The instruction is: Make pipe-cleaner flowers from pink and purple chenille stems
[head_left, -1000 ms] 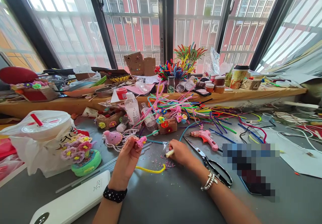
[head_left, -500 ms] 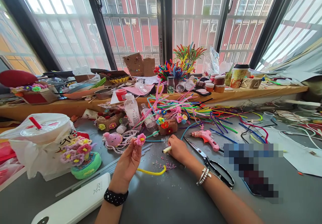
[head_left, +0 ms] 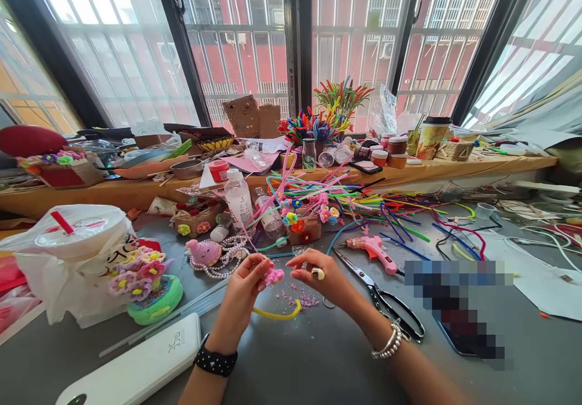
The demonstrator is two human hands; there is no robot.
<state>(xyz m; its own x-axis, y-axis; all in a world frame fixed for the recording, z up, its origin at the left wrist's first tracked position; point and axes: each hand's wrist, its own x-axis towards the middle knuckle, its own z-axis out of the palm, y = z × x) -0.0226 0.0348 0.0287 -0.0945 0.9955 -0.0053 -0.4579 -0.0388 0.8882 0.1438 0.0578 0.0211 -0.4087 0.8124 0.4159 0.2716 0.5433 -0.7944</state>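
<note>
My left hand (head_left: 248, 287) is closed in a pinch on a pink pipe-cleaner flower (head_left: 271, 276), turned on its side with its thin stem pointing up and left. Close to its right is my right hand (head_left: 325, 274), with thumb and forefinger near the petals but apart from them. A short cream-coloured stick (head_left: 318, 274) shows among its curled fingers; most of it is hidden. Below the hands a yellow pipe cleaner (head_left: 277, 315) lies on the grey table, beside pinkish fluff scraps (head_left: 307, 299).
Black-handled scissors (head_left: 379, 296) and a pink glue gun (head_left: 373, 250) lie right of my hands. On the left are a white power bank (head_left: 136, 365), a crocheted flower pot (head_left: 154, 302) and a bagged cup (head_left: 82, 253). Pipe cleaners (head_left: 364, 196) heap behind.
My left hand has tipped the flower sideways and brought it lower and to the right. My right hand has turned, its fingers loosening and lifting toward the flower.
</note>
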